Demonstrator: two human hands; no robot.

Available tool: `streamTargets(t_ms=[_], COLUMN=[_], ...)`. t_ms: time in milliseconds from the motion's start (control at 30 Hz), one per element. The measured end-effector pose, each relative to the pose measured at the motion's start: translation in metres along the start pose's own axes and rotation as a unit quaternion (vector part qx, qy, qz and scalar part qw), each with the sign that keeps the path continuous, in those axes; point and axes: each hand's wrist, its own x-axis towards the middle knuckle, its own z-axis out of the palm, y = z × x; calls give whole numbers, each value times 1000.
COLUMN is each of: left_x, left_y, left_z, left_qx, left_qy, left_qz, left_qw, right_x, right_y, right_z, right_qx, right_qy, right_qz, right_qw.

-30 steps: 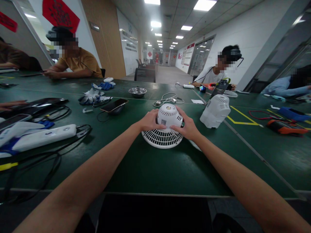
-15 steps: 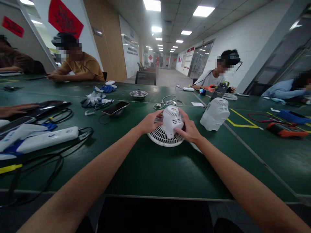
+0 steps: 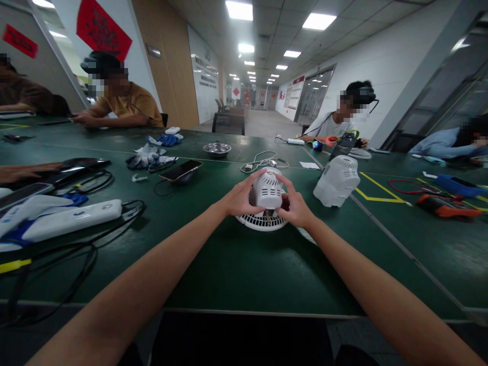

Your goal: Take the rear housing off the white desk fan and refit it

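Between my two hands is a white slotted motor housing [image 3: 269, 190], over a round white fan grille [image 3: 254, 222] lying on the green table. My left hand [image 3: 242, 195] closes on the housing's left side, thumb across its lower front. On its right side my right hand [image 3: 297, 206] grips it with curled fingers. A brownish part shows under the housing's front edge, its kind unclear. Another white plastic housing [image 3: 337, 181] stands on the table to the right of my right hand.
Near the middle lie a coiled white cable [image 3: 265, 161], a metal bowl [image 3: 217, 149] and a phone [image 3: 182, 170]. On the left are gloves [image 3: 150, 156] and a white power strip [image 3: 74, 222]. An orange multimeter [image 3: 448, 207] sits at right. Several co-workers sit around the table.
The housing has been turned so its slotted side faces me, and it looks slightly raised at the front. Both hands have shifted their hold around it.
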Motion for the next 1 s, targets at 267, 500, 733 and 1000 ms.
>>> streamTargets(t_ms=[267,500,733,1000], left_x=[0,1,3,1], left_y=[-4,-11,-13,-10], left_z=[1,-2,-2,-5], left_qx=[-1,-5,14,26], left_qy=[21,-2,-19,-13], left_qz=[13,41,35,29], left_qw=[1000,999,999,999], right_x=[2,4,5,8], right_y=[-11,-15,-19,-21], right_z=[-2,-5,-11,-11], right_qx=[-7,-3,-15,-27], right_qy=[-12,-23,-42,-64], right_qz=[9,15,15,14], right_qw=[1000,1000,999,997])
